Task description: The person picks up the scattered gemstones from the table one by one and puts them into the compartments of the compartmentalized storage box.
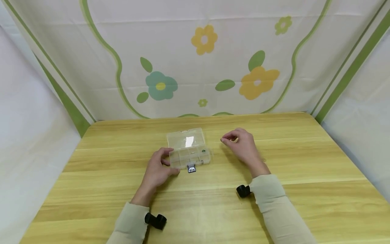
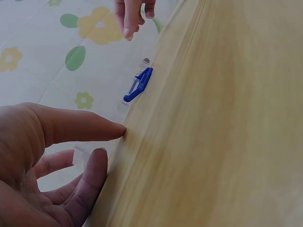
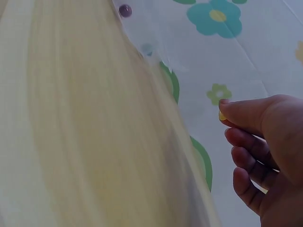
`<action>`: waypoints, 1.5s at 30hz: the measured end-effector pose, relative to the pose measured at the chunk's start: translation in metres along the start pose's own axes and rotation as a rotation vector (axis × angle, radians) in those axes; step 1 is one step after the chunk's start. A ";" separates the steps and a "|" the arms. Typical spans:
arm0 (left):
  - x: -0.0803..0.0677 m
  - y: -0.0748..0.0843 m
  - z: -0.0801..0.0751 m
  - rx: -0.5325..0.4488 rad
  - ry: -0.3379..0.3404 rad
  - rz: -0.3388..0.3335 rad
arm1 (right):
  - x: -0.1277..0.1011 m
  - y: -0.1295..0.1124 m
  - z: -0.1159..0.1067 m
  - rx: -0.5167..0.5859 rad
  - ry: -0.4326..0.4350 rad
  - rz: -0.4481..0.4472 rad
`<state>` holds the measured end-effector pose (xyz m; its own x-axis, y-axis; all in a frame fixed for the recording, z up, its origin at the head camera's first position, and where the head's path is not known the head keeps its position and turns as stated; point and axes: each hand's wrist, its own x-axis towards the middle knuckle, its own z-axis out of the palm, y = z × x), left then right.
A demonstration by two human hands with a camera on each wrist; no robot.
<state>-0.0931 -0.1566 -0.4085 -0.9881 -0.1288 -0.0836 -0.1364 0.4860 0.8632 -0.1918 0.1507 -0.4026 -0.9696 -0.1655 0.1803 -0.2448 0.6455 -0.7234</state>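
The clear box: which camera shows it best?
The head view, showing the box, its open lid and compartments from above. The left wrist view catches it edge-on, blue clasp visible; the right wrist, a faint part.

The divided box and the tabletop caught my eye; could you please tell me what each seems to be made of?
Divided box: probably clear, glossy plastic; wood grain shows through it, and its open lid carries a bright patch that looks like glare.

Tabletop: wood or wood-look laminate, seemingly smooth with a slight sheen; grain streaks show, but don't settle which.
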 end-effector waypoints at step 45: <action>0.001 -0.002 0.000 0.006 0.011 -0.004 | 0.005 -0.049 0.050 0.066 -0.113 -0.081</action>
<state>-0.0941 -0.1578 -0.4099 -0.9867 -0.1406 -0.0816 -0.1410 0.4905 0.8599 -0.1844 0.0809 -0.3991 -0.9392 -0.3001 0.1667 -0.3179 0.5768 -0.7525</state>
